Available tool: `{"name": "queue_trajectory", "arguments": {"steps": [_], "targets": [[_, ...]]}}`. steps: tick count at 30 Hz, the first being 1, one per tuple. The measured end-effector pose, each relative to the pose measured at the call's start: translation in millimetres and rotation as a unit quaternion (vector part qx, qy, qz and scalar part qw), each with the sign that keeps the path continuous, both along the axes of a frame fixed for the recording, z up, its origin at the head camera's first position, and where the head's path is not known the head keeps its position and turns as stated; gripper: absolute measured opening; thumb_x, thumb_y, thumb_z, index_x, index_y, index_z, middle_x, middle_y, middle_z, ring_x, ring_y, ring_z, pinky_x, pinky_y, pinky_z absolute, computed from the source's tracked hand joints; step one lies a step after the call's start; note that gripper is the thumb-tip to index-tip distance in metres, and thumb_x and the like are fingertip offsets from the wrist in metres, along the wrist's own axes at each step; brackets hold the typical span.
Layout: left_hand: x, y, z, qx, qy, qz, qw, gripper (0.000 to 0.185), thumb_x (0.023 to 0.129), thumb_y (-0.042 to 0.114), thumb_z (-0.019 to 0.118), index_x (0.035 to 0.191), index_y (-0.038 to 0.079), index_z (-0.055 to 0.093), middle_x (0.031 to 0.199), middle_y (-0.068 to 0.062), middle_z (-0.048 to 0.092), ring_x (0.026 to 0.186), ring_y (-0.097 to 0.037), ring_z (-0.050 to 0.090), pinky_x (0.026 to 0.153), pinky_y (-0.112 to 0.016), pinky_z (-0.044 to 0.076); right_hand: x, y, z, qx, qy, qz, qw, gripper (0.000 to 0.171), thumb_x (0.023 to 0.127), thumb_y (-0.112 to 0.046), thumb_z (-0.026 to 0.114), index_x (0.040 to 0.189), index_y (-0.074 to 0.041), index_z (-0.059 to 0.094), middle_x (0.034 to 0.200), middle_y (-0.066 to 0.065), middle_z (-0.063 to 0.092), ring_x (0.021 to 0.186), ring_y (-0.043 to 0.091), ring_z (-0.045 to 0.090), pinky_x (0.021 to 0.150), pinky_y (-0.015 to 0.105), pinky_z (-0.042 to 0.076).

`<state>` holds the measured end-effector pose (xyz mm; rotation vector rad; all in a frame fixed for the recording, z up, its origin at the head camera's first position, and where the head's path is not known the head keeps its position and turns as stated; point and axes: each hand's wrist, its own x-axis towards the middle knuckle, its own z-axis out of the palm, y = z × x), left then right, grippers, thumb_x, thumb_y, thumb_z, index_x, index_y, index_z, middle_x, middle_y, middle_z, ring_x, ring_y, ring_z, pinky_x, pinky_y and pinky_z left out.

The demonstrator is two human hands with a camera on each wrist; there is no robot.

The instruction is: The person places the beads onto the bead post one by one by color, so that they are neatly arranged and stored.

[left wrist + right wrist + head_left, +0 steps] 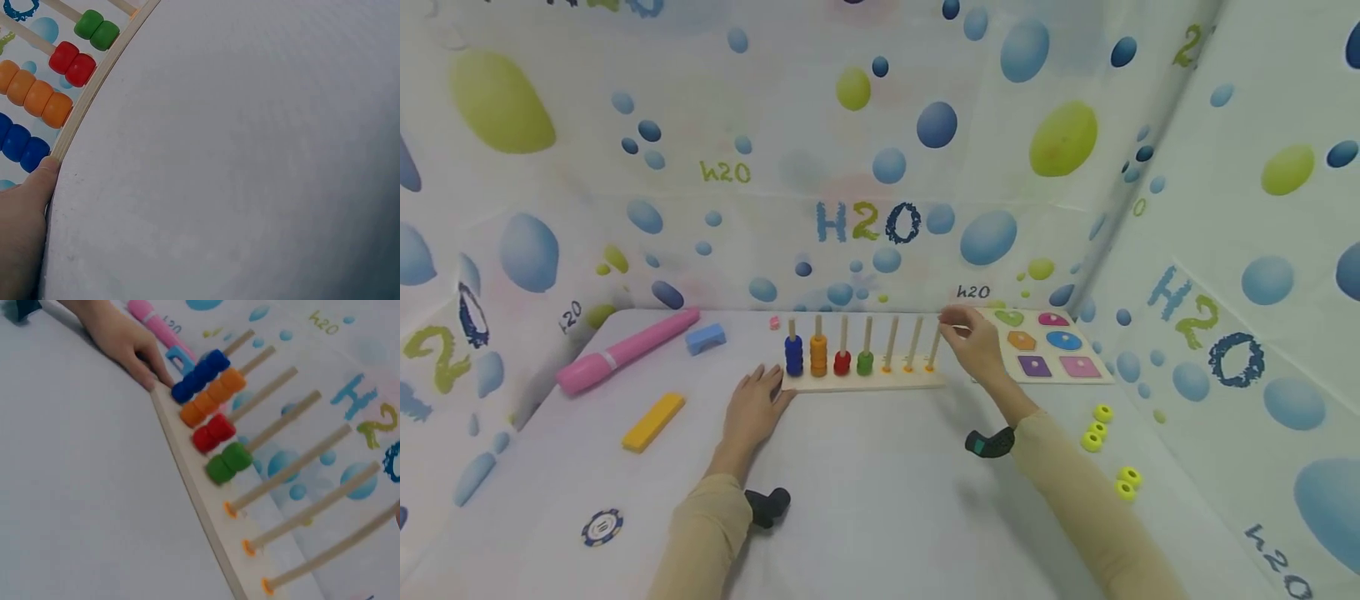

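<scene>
Nearest the camera, a poker chip [602,527] lies on the white table [865,492] at front left, with a yellow block [652,422], a pink marker [625,351] and a blue block [705,338] beyond it. The left hand [752,408] lies flat with relaxed fingers, its tips against the left end of the wooden peg board [861,381], steadying it. On the pegs, from the left, stand blue rings [793,356], orange rings [818,356], red rings [842,363] and green rings [865,362]; the three right pegs are bare. The right hand [972,337] is raised at the top of the rightmost peg [934,346], fingers pinched together; whether they hold a ring I cannot tell. Further right lie a shape puzzle board [1049,353] and loose yellow rings [1097,426]. A likely risk: a knock on the peg could tip or slide the board, since only the far end is braced.
</scene>
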<state>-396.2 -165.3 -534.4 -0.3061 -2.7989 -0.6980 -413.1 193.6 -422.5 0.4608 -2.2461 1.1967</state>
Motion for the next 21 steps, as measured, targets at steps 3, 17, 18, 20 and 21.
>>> {"name": "queue_trajectory", "arguments": {"steps": [3, 17, 18, 20, 21], "targets": [[0.2, -1, -0.8, 0.000, -0.001, 0.001, 1.0000, 0.058, 0.096, 0.039, 0.053, 0.136, -0.002, 0.047, 0.141, -0.019, 0.044, 0.135, -0.040, 0.028, 0.114, -0.051, 0.015, 3.5, 25, -5.5, -0.003, -0.006, -0.024, 1.000, 0.022, 0.087, -0.001, 0.064, 0.109, 0.003, 0.062, 0.103, 0.014, 0.067, 0.098, 0.025, 0.064, 0.084, 0.033, 0.054], [4.3, -2, 0.6, 0.001, -0.012, 0.003, 0.9999, 0.059, 0.096, 0.038, 0.053, 0.137, -0.003, 0.045, 0.141, -0.020, 0.043, 0.135, -0.041, 0.027, 0.114, -0.052, 0.014, 34.8, 147, -38.0, 0.042, -0.096, -0.160, 0.981, 0.032, 0.092, -0.011, 0.059, 0.120, 0.003, 0.055, 0.112, 0.019, 0.063, 0.107, 0.032, 0.058, 0.093, 0.043, 0.049], [3.7, -1, 0.3, 0.000, -0.012, 0.003, 0.9999, 0.059, 0.096, 0.038, 0.053, 0.138, -0.002, 0.045, 0.141, -0.020, 0.043, 0.135, -0.041, 0.027, 0.114, -0.052, 0.014, 37.6, 156, -40.7, 0.044, -0.100, -0.172, 0.979, 0.032, 0.093, -0.013, 0.059, 0.120, 0.003, 0.055, 0.112, 0.019, 0.063, 0.107, 0.033, 0.058, 0.093, 0.043, 0.049], [2.6, 0, -0.3, -0.001, -0.013, 0.003, 0.9999, 0.059, 0.096, 0.038, 0.054, 0.138, -0.002, 0.044, 0.141, -0.020, 0.043, 0.135, -0.041, 0.026, 0.114, -0.052, 0.014, 44.5, 172, -45.7, 0.040, -0.116, -0.200, 0.972, 0.033, 0.094, -0.017, 0.058, 0.121, 0.002, 0.054, 0.113, 0.018, 0.062, 0.107, 0.032, 0.057, 0.094, 0.043, 0.048], [1.9, 0, -0.5, -0.002, -0.012, 0.003, 0.9999, 0.059, 0.095, 0.038, 0.054, 0.138, -0.002, 0.044, 0.141, -0.020, 0.043, 0.135, -0.041, 0.026, 0.114, -0.052, 0.014, 47.9, 180, -47.9, 0.038, -0.124, -0.211, 0.969, 0.033, 0.094, -0.018, 0.058, 0.121, 0.001, 0.054, 0.114, 0.018, 0.061, 0.108, 0.033, 0.056, 0.095, 0.044, 0.047]]}}
